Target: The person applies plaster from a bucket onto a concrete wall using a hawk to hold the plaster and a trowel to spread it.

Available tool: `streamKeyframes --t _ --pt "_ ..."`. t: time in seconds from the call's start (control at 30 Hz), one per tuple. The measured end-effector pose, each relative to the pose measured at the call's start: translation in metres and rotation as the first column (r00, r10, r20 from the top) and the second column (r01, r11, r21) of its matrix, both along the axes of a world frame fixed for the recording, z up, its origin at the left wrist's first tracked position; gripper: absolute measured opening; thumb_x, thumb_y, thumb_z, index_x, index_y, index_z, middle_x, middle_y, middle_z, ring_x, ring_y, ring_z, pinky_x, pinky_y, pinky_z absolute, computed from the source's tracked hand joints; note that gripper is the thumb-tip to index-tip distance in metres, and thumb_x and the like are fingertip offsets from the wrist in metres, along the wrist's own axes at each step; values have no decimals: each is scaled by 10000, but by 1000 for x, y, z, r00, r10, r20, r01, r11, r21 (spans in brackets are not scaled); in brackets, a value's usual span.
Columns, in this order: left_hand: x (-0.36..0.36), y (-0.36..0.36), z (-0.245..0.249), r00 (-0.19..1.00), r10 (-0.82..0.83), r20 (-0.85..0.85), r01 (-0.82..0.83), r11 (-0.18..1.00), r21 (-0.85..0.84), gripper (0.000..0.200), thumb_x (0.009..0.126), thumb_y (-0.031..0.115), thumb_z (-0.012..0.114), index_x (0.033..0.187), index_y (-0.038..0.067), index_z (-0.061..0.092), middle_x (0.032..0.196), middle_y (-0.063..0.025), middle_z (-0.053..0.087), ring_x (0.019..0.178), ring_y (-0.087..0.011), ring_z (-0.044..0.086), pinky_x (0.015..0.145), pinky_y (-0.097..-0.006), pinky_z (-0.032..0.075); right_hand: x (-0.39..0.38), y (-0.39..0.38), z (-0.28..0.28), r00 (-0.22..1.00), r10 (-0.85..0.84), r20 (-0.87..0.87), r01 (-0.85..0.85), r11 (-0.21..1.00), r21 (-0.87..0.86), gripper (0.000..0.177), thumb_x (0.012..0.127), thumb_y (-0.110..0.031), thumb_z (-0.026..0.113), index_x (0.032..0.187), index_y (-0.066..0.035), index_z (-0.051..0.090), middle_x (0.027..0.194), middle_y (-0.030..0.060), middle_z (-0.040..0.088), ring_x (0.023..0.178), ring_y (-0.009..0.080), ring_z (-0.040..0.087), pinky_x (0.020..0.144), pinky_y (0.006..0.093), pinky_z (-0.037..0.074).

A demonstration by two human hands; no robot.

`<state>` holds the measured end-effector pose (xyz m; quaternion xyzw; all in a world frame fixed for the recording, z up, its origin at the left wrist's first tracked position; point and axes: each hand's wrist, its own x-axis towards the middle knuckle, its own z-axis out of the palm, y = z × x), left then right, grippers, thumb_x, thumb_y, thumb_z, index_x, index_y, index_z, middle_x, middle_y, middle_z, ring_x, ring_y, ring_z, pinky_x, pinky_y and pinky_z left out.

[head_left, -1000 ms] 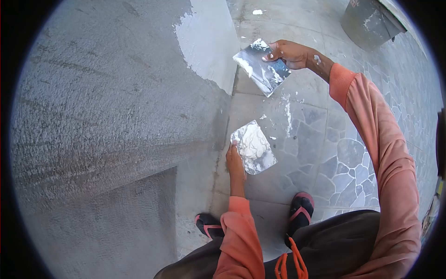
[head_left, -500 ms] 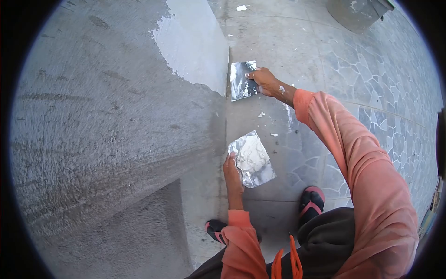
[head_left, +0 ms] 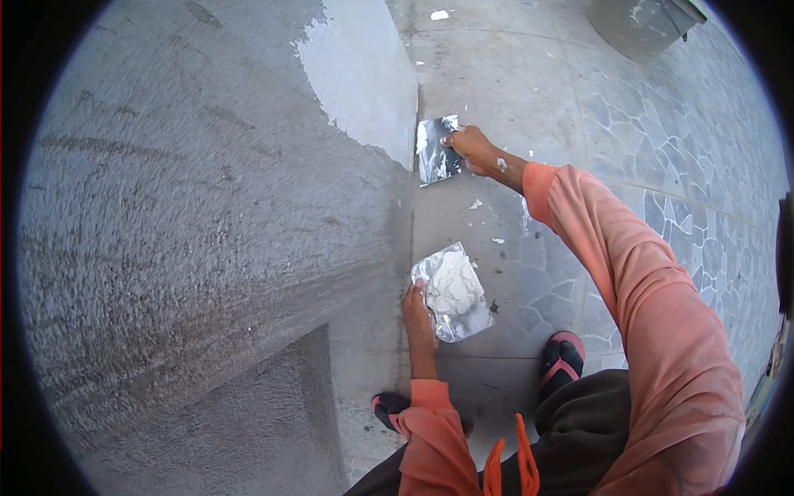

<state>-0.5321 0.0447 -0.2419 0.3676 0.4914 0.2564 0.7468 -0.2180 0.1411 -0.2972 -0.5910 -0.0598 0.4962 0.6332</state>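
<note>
My left hand [head_left: 420, 318] grips the edge of a metal plate [head_left: 467, 325] that carries a thick heap of white plaster [head_left: 454, 283]. Farther out, my right hand [head_left: 475, 149] is closed on a rectangular metal scraper [head_left: 440, 157], its thumb lying on the face. White smears streak the scraper, and its left edge is close to the foot of the wall; whether it touches cannot be made out. Smooth light plaster [head_left: 360, 70] covers the wall's far part. Nearer to me the wall [head_left: 207, 190] is rough and grey.
A grey tub [head_left: 641, 29] stands on the floor at the top right. White crumbs [head_left: 475, 204] dot the floor beside the wall. A stone-pattern floor [head_left: 686, 165] spreads to the right. My sandalled feet [head_left: 562, 358] are below, near a wall corner [head_left: 327, 326].
The whole view has shifted slightly, so most things sit a little lower and to the right. Both hands keep their holds, and the scraper remains beside the wall.
</note>
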Motion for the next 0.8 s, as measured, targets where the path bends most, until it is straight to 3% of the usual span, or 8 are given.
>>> streamKeyframes --t 0.13,0.23,0.43,0.53,0.67,0.8 --pt "0 -2 1 999 21 45 -21 1000 -4 382 976 269 448 1166 -48 546 1107 -113 608 1005 -173 598 887 -292 466 0 3 -9 999 0 32 0 1000 8 207 831 -8 556 1016 59 620 926 108 642 822 193 608 707 332 477" --pt "-2 1 1 998 -3 60 3 1000 -2 381 963 216 421 1203 -67 509 1173 -157 588 1062 -238 610 922 -347 495 -4 2 1 999 8 31 -8 1000 21 225 816 -8 540 1012 69 619 923 118 641 818 192 608 695 333 480" --pt "-3 2 9 999 15 47 -16 1000 6 381 963 223 424 1201 -63 509 1162 -153 589 1043 -237 615 907 -340 500 -12 2 14 989 73 129 -77 997 22 291 797 -24 490 1050 80 590 951 137 635 830 230 622 692 375 500" --pt "-9 2 3 999 18 42 -18 1000 -11 436 966 299 470 1189 -71 526 1141 -136 586 1033 -194 581 905 -308 454 -20 0 46 991 100 84 -101 995 2 318 798 -29 481 1084 79 571 1001 150 626 868 270 633 713 401 519" --pt "-15 1 -14 999 34 -4 -34 999 -11 496 958 317 487 1239 -92 495 1211 -162 537 1114 -212 524 971 -319 403 -15 7 46 984 176 36 -178 983 46 344 816 -56 480 1121 87 551 1055 174 610 913 309 637 761 429 539" --pt "-12 -2 -22 997 61 -49 -62 998 -31 519 955 316 494 1273 -94 474 1250 -175 506 1162 -222 489 1009 -323 368 -16 9 66 979 198 38 -198 980 -26 389 837 -103 485 1138 141 509 1043 204 596 905 325 633 786 448 552"
